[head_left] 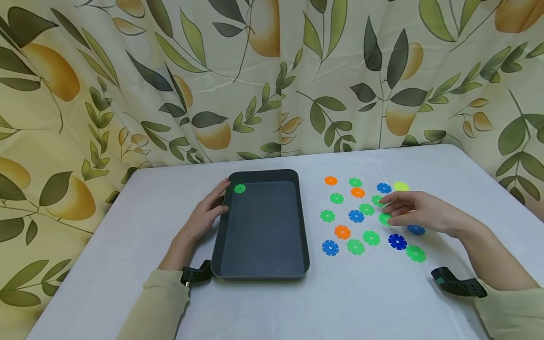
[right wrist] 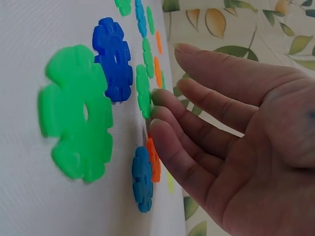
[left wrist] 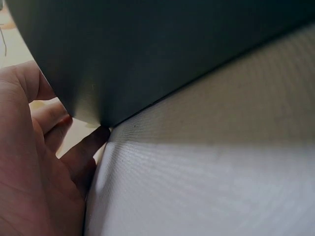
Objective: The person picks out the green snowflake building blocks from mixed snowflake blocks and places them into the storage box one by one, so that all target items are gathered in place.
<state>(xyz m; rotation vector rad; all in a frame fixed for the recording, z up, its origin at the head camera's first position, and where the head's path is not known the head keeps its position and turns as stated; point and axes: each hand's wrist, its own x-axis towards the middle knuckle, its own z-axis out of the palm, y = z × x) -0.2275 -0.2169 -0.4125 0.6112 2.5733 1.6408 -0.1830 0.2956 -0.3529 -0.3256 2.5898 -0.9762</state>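
A dark grey rectangular tray (head_left: 261,226) lies on the table with one green snowflake disc (head_left: 240,188) inside, near its far left corner. My left hand (head_left: 207,208) rests against the tray's left side, its fingertips and thumb touching the wall. In the left wrist view the tray's side (left wrist: 162,49) stands beside the left hand (left wrist: 34,157). Over the right part of the scattered plastic discs hovers my right hand (head_left: 418,212), fingers slightly bent and apart from the thumb, with nothing between them. The right wrist view has the right hand (right wrist: 231,128) near a green disc (right wrist: 143,91).
Several flat notched discs lie spread right of the tray, among them an orange disc (head_left: 342,232), a dark blue disc (head_left: 397,242) and a yellow disc (head_left: 401,186). A white cloth (head_left: 340,302) covers the table. Behind hangs a fruit-patterned curtain (head_left: 255,94).
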